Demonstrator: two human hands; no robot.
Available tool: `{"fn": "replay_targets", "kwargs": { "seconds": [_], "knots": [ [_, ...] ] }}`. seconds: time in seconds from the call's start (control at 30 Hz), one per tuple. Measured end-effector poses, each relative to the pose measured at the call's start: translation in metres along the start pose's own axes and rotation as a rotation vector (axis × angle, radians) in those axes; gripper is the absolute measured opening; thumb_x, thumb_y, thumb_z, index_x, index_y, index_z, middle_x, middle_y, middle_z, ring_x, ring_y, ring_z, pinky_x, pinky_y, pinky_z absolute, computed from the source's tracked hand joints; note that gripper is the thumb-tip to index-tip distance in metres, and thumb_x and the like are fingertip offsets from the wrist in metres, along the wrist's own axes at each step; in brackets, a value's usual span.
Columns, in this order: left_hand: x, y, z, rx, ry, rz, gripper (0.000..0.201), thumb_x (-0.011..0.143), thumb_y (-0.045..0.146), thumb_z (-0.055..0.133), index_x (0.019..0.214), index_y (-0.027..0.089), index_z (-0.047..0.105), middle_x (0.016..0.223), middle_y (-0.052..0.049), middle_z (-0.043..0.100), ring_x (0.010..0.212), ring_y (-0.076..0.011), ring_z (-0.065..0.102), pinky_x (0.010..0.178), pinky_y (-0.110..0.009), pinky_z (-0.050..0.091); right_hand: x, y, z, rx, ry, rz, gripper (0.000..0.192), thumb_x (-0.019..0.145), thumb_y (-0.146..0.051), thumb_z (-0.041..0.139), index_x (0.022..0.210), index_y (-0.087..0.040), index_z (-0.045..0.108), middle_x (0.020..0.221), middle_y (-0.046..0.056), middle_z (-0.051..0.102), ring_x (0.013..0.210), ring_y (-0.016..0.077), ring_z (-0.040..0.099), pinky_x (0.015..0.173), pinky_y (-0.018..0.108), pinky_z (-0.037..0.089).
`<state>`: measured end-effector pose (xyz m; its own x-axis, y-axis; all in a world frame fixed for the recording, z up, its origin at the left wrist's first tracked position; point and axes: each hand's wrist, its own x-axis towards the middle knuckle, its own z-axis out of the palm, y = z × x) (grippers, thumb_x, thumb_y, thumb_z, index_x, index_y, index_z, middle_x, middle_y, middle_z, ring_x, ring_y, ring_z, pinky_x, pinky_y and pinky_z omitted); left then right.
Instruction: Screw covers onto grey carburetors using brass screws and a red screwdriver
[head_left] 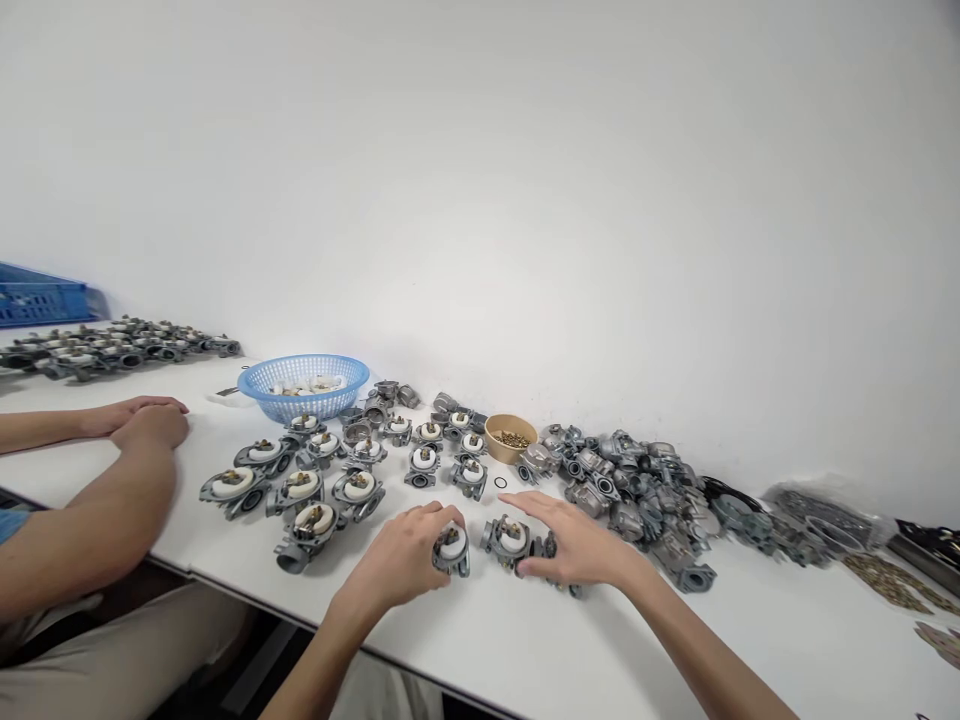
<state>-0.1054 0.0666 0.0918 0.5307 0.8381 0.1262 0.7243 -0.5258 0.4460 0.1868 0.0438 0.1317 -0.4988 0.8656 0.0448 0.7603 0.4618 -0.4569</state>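
My left hand [405, 555] is curled round the side of a grey metal carburetor [452, 547] with a white float on top, low over the white table. My right hand [574, 540] arches with thumb and forefinger apart beside another carburetor [511, 541], whose white float faces up. Under its palm lie more grey metal parts [550, 546], mostly hidden; I cannot tell whether the fingers touch them. Several float-fitted carburetors [313, 520] stand in loose rows to the left. A small black ring [500, 483] lies just beyond my hands.
A paper bowl [495, 445] holds small brass pieces. Bare carburetor bodies [637, 480] are heaped at right, with a plastic bag [832, 510] and brass parts [889, 580] beyond. A blue basket [304, 405] holds white floats. A co-worker's arms [112, 500] rest at left.
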Motion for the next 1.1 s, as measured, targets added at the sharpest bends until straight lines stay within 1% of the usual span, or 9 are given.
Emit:
{"fn": "replay_targets", "kwargs": {
  "seconds": [0.13,0.27,0.37,0.57,0.67,0.77,0.9,1.0,1.1],
  "knots": [
    [0.003,-0.008,-0.005,-0.052,0.066,0.022,0.051,0.068,0.013,0.072,0.117,0.027,0.065,0.119,-0.003,0.073,0.113,-0.0306,0.067,0.094,-0.037,0.049,-0.004,0.007,0.005,-0.007,0.057,0.087,0.069,0.089,-0.054,0.073,0.152,-0.035,0.056,0.151,0.006,0.062,0.129,0.034,0.063,0.106,0.048,0.051],
    [0.008,-0.017,-0.013,-0.158,0.185,0.077,0.048,0.076,0.017,0.071,0.122,0.028,0.063,0.13,-0.003,0.07,0.116,-0.0279,0.066,0.098,-0.036,0.049,0.003,0.012,0.014,-0.016,0.068,0.037,0.062,0.085,-0.05,0.077,0.143,-0.032,0.066,0.141,0.005,0.071,0.125,0.0336,0.067,0.105,0.045,0.051],
    [0.025,-0.012,-0.019,-0.191,0.186,0.121,0.047,0.077,0.018,0.073,0.122,0.028,0.063,0.132,-0.002,0.069,0.116,-0.027,0.065,0.097,-0.035,0.05,0.005,0.014,0.016,-0.001,0.071,0.018,0.056,0.084,-0.045,0.078,0.138,-0.032,0.07,0.131,0.004,0.076,0.115,0.0305,0.071,0.099,0.042,0.054],
    [0.102,0.03,-0.035,-0.069,-0.026,0.201,0.056,0.072,0.025,0.084,0.124,0.026,0.061,0.135,-0.006,0.065,0.126,-0.0299,0.06,0.1,-0.036,0.05,0.003,0.012,0.015,0.023,0.079,0.001,0.051,0.084,-0.037,0.076,0.134,-0.03,0.072,0.113,0.003,0.081,0.095,0.0256,0.074,0.088,0.036,0.055],
    [0.141,0.05,-0.032,-0.017,-0.144,0.214,0.06,0.065,0.024,0.088,0.12,0.026,0.064,0.134,-0.008,0.066,0.125,-0.0342,0.06,0.092,-0.038,0.053,0.002,0.01,0.016,-0.008,0.066,0.025,0.052,0.084,-0.038,0.076,0.135,-0.03,0.071,0.113,0.004,0.08,0.098,0.0271,0.073,0.089,0.037,0.054],
    [0.168,0.061,-0.019,0.044,-0.263,0.212,0.065,0.059,0.018,0.089,0.119,0.025,0.065,0.131,-0.011,0.067,0.121,-0.0372,0.062,0.088,-0.039,0.055,-0.002,0.012,0.012,-0.018,0.073,0.031,0.054,0.084,-0.038,0.076,0.137,-0.031,0.068,0.126,0.005,0.076,0.11,0.0307,0.069,0.095,0.04,0.053],
    [0.181,0.059,0.001,0.102,-0.357,0.23,0.067,0.06,0.02,0.088,0.122,0.026,0.063,0.129,-0.011,0.067,0.122,-0.0365,0.062,0.092,-0.041,0.054,-0.015,0.021,-0.005,0.05,0.117,0.002,0.054,0.091,-0.046,0.07,0.142,-0.031,0.063,0.141,0.007,0.069,0.119,0.0319,0.066,0.103,0.044,0.05],
    [0.182,0.053,0.009,0.127,-0.391,0.235,0.069,0.06,0.024,0.089,0.124,0.026,0.061,0.128,-0.012,0.067,0.122,-0.0373,0.061,0.093,-0.042,0.053,-0.026,0.031,-0.016,0.067,0.174,0.045,0.054,0.096,-0.052,0.064,0.146,-0.033,0.06,0.14,0.009,0.069,0.119,0.0305,0.067,0.108,0.047,0.047],
    [0.182,0.048,0.011,0.133,-0.406,0.241,0.073,0.062,0.03,0.09,0.127,0.026,0.058,0.13,-0.012,0.067,0.122,-0.0372,0.062,0.094,-0.042,0.053,-0.033,0.043,-0.016,0.078,0.218,0.074,0.056,0.097,-0.05,0.063,0.149,-0.033,0.056,0.138,0.008,0.07,0.118,0.0286,0.067,0.109,0.047,0.046]
  ]
}}
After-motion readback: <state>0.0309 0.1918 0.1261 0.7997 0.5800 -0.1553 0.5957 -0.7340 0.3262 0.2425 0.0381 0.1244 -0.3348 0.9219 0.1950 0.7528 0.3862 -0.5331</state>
